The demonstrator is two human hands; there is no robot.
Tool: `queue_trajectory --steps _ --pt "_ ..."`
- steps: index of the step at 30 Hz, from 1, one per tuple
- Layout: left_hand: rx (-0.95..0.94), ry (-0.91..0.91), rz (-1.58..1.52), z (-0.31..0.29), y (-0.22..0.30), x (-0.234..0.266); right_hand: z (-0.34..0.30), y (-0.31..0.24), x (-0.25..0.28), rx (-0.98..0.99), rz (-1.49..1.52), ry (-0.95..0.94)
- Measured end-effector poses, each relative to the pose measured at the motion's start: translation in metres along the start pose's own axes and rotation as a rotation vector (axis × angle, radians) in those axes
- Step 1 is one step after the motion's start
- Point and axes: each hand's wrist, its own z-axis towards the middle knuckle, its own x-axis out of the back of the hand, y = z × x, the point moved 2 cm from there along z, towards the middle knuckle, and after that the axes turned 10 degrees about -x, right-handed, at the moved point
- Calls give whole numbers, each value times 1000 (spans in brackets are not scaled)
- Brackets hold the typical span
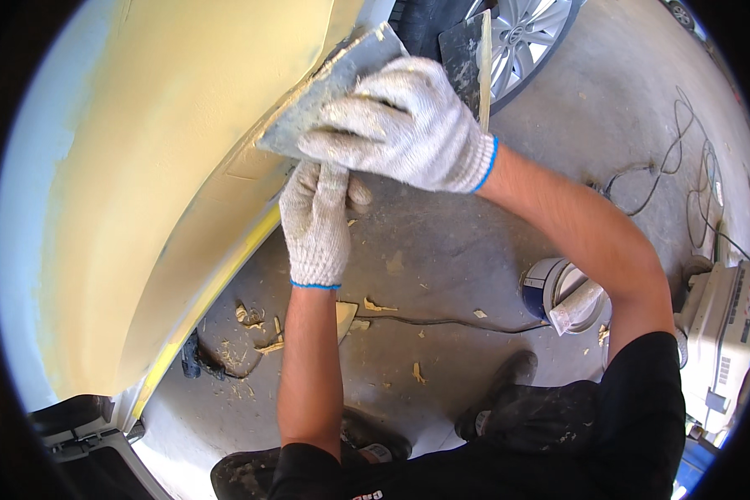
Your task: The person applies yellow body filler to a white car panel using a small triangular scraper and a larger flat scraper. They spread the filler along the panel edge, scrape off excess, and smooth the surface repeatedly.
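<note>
My right hand (400,125), in a white knit glove with a blue cuff, grips a wide grey putty spreader (329,87). Its long edge meets the filler-coated car body panel (175,125), and cream filler is smeared along that edge. Just below, my left hand (317,221), gloved the same way, is closed with bent fingers. Its fingertips reach up under the right hand at the spreader's lower edge; whatever they hold is hidden. The panel curves down the left side, cream-yellow over pale blue, with a yellow strip (225,287) along its lower border.
A dark board with a cream edge (467,67) stands by the car wheel (521,42). An open tin (550,292) with a white roll-like item sits right. Dried filler scraps (379,306) and a cable (442,323) lie on the concrete floor. A beige machine (721,333) stands far right.
</note>
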Motion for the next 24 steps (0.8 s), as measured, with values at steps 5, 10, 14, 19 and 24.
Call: queue_trajectory --steps 5,10,14,19,24 --pt "87 88 -128 15 -14 -6 -9 14 -15 -3 -14 -54" --pt "132 -8 -21 -12 -34 -11 -38 -1 -3 -93 35 -172" --pt "45 22 -87 -28 -15 -1 -21 -22 12 -83 38 -78" --pt "19 53 -45 -18 0 9 -4 -24 3 -74 33 -9" --pt "12 82 9 -9 10 14 7 -19 -5 -73 44 -23"
